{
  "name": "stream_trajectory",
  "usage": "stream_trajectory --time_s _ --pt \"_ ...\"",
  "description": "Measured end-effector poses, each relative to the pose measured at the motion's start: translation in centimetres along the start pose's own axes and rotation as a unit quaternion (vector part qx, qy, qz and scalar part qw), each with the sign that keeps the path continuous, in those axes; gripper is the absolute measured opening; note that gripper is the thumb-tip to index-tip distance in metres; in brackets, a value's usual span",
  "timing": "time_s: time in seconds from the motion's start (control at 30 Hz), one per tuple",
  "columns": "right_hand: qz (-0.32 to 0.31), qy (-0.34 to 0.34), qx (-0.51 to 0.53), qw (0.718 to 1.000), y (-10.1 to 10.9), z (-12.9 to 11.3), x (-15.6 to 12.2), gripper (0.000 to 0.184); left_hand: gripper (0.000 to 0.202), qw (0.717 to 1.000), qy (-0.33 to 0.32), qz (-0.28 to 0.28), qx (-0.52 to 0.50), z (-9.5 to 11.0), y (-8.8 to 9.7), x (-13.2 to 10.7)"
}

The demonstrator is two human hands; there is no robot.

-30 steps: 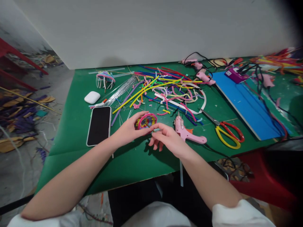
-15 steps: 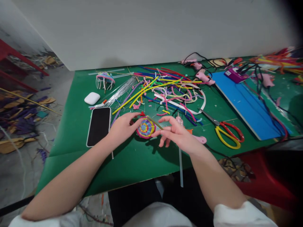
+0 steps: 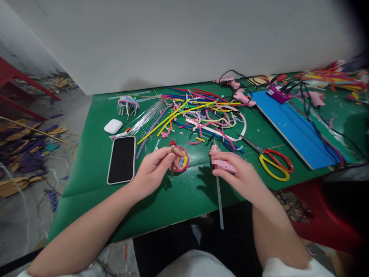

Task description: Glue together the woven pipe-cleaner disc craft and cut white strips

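Note:
My left hand (image 3: 157,165) pinches a thin olive-brown strip (image 3: 172,163) upright between thumb and fingertips. Just behind those fingers shows a round disc (image 3: 186,159) with a pink rim and yellow and blue rings. Part of it is hidden, and I cannot tell whether other fingers hold it. My right hand (image 3: 235,169) has its fingers and thumb on either side of a pink hot glue gun (image 3: 223,165). A long clear glue stick (image 3: 220,200) sticks out of the gun's back, past the table's front edge.
Scissors (image 3: 275,163) with red and yellow handles lie right of the glue gun, before a blue board (image 3: 296,130). A phone (image 3: 122,159), a white case (image 3: 113,126) and a small umbrella-shaped craft (image 3: 128,104) are on the left. Coloured pipe cleaners (image 3: 201,111) cover the back.
The olive-brown strip has passed from my right hand to my left. My right hand has moved right onto the glue gun. The disc now sits partly behind my left fingers.

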State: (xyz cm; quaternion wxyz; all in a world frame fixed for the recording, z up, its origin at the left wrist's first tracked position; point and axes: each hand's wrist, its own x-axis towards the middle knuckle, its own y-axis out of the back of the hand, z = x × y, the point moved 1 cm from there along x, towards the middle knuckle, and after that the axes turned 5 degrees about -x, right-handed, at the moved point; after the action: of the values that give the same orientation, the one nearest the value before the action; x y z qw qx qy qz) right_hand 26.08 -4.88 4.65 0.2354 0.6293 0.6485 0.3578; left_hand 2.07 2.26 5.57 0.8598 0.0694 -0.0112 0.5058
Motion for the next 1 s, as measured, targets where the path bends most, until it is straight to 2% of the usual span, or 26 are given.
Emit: stream_trajectory --time_s 0.03,0.07,0.13,0.2,0.33,0.4,0.47,0.57,0.63,0.73,0.87,1.0 --pt "0.029 0.001 -0.079 0.996 0.8 1.4 -1.0 0.031 0.031 1.000 -0.002 -0.002 0.015 0.0 0.2 0.0" --pt "0.030 0.009 -0.149 0.988 1.4 2.9 -2.1 0.038 0.030 0.999 -0.009 0.000 0.036 -0.1 0.4 0.1" --pt "-0.001 0.022 -0.248 0.969 1.8 5.4 -3.9 0.050 0.027 0.996 -0.038 0.008 0.083 -0.2 0.8 0.3" --pt "-0.034 0.025 -0.301 0.953 1.3 7.0 -4.9 0.052 0.025 0.990 -0.081 0.013 0.116 -0.2 1.0 0.5" --pt "-0.054 -0.019 -0.356 0.933 -0.1 7.1 -4.6 0.048 0.018 0.975 -0.152 0.007 0.160 0.2 1.0 0.7" --pt "-0.046 -0.046 -0.369 0.927 -0.3 6.5 -3.9 0.042 0.016 0.969 -0.172 0.007 0.178 0.4 0.9 0.7" --pt "-0.048 -0.059 -0.371 0.926 -0.2 6.1 -3.3 0.045 0.016 0.964 -0.181 0.004 0.195 0.4 1.0 0.7" --pt "-0.067 -0.045 -0.392 0.917 -0.1 5.5 -2.6 0.054 0.022 0.958 -0.175 -0.016 0.225 0.2 1.3 0.8" --pt "-0.078 -0.032 -0.412 0.908 -0.2 5.2 -2.2 0.051 0.027 0.959 -0.149 -0.024 0.238 -0.2 1.5 0.9" --pt "-0.083 -0.008 -0.413 0.907 -0.6 5.1 -1.7 0.044 0.026 0.967 -0.090 -0.006 0.240 -0.7 1.9 1.3" --pt "-0.074 0.017 -0.387 0.919 -1.2 5.5 -1.6 0.041 0.021 0.967 -0.044 0.003 0.249 -0.9 2.2 1.7" --pt "-0.048 0.001 -0.307 0.951 -0.7 5.8 -2.0 0.036 0.022 0.961 -0.033 0.000 0.276 -1.2 2.4 2.0"
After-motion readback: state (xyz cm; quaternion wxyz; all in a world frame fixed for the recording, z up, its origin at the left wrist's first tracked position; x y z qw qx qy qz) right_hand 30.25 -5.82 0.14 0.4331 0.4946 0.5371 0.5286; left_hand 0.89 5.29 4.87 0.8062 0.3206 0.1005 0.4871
